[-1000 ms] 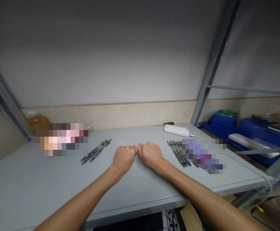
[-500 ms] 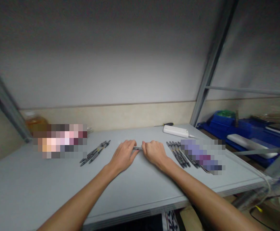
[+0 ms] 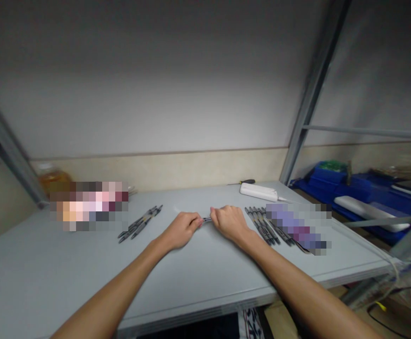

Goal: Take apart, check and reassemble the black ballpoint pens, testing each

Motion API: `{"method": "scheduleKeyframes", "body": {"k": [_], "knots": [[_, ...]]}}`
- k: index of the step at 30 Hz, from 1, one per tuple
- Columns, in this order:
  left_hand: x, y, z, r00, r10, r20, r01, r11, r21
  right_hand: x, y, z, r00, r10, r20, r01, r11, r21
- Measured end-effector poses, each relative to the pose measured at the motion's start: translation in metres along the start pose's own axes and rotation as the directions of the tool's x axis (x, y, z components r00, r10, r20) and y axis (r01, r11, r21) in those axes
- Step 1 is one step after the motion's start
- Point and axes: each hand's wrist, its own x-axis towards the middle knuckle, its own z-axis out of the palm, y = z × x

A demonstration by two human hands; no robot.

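Observation:
Between my two hands, over the middle of the table, a slim pen [image 3: 207, 219] shows as a short dark and silvery length. My left hand [image 3: 182, 230] is closed on its left end, thumb and fingers pinched together. Its right end goes into my right hand [image 3: 229, 220], which is curled round it. To the left of my left hand lie a few grey and black pens [image 3: 141, 223] in a slanting bunch. Several more pens [image 3: 261, 226] lie side by side just right of my right hand.
A white power strip [image 3: 258, 192] and a screwdriver [image 3: 246, 181] lie at the back right. Blurred-out items stand on both sides, with an amber bottle [image 3: 55, 179] at the far left. Metal posts [image 3: 307, 108] frame the table [image 3: 191, 287]; blue trays [image 3: 328, 179] sit beyond the right one.
My left hand has drawn its fingers in, from spread over the pen to a tighter pinch, and its back sits slightly lower. My right hand has hardly moved.

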Motion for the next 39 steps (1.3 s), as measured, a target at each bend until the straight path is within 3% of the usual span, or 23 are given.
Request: {"method": "scheduleKeyframes", "body": {"k": [8,14,18,26,29,31,35,39], "knots": [[0.001,-0.006,0.002,0.987,-0.144,0.065,0.155,0.959,-0.237,-0.002,-0.001,-0.004,0.998,-0.063,-0.013,0.063,0.998,0.017],[0.002,-0.004,0.000,0.990,-0.074,-0.118,0.037,0.955,-0.294,-0.001,0.005,-0.005,0.999,0.026,-0.023,-0.025,0.999,0.040],[0.002,-0.008,-0.002,0.979,-0.109,-0.171,0.055,0.955,-0.293,0.000,0.011,-0.003,0.998,0.056,-0.019,-0.054,0.991,0.124],[0.006,-0.017,-0.004,0.948,-0.226,-0.224,0.107,0.890,-0.444,0.000,0.022,-0.001,0.975,-0.099,-0.197,0.173,0.898,0.405],[0.007,-0.020,-0.004,0.940,-0.259,-0.223,0.102,0.834,-0.542,0.001,0.025,-0.001,0.962,-0.087,-0.258,0.215,0.826,0.521],[0.007,-0.022,-0.004,0.933,-0.273,-0.233,0.092,0.809,-0.580,0.001,0.028,-0.001,0.979,-0.038,-0.199,0.155,0.774,0.613],[0.008,-0.021,-0.004,0.927,-0.299,-0.224,0.101,0.779,-0.619,0.000,0.035,0.001,0.999,-0.018,0.026,-0.008,0.666,0.746],[0.008,-0.016,-0.004,0.921,-0.322,-0.218,0.103,0.743,-0.661,-0.001,0.041,0.003,0.999,-0.022,0.038,-0.018,0.583,0.813]]}}
